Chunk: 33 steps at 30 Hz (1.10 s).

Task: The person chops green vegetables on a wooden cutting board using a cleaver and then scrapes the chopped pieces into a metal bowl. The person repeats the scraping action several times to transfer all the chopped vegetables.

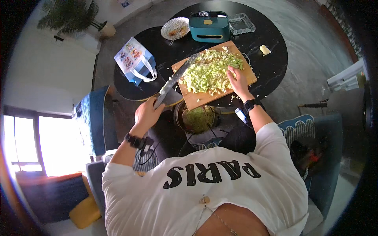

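My left hand (147,115) grips a large kitchen knife (172,84) by its handle. The blade slants up and to the right, its far end at the left edge of a chopped cabbage heap (214,69). That pale green heap covers much of a wooden cutting board (193,98). My right hand (238,82) is at the heap's right side, thumb apart, with its fingertips partly hidden against the cabbage. The board's near corner juts past the table edge above a round pot (198,119), which has chopped greens inside and sits low between my knees.
On the black table (270,78) are a teal tissue box (209,28), a glass tray (243,25), and a patterned bowl (168,28) with chopsticks (176,35). A gift bag (134,60) lies at left. A cabbage chunk (265,50) and scattered bits lie at right.
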Motion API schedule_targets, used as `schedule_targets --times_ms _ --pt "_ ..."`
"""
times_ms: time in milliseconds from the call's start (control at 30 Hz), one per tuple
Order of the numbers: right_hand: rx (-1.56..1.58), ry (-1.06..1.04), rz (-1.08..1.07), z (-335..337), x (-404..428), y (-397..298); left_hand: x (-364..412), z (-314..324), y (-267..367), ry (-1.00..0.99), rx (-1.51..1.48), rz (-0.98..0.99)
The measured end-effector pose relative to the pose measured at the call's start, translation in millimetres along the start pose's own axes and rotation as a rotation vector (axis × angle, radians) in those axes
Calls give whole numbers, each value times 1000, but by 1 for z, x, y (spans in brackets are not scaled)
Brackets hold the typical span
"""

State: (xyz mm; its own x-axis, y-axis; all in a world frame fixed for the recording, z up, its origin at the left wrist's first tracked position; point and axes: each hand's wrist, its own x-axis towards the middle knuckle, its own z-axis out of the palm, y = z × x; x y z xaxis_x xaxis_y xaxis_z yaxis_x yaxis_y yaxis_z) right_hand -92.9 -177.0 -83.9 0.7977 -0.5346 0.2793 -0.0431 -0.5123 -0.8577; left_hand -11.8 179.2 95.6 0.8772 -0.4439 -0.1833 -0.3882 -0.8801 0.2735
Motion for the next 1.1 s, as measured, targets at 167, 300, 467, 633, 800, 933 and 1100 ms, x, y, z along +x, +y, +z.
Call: schedule_targets --times_ms 167,300,467,633,800,933,1100 --pt "302 63 53 32 -20 12 52 55 -9 25 -161 -110" --pt "148 65 23 33 -27 10 63 88 1 80 -152 -140" --pt "69 60 31 19 -25 -2 44 108 36 -11 -203 -95" --pt "-46 64 24 5 -18 -12 26 102 62 -71 -213 16" --pt "-39 112 24 -21 -1 -2 49 89 51 2 -140 13" --pt "-73 159 10 -36 17 17 86 79 44 19 -38 53" --pt "-175 149 -28 -47 38 34 86 82 49 -99 19 129"
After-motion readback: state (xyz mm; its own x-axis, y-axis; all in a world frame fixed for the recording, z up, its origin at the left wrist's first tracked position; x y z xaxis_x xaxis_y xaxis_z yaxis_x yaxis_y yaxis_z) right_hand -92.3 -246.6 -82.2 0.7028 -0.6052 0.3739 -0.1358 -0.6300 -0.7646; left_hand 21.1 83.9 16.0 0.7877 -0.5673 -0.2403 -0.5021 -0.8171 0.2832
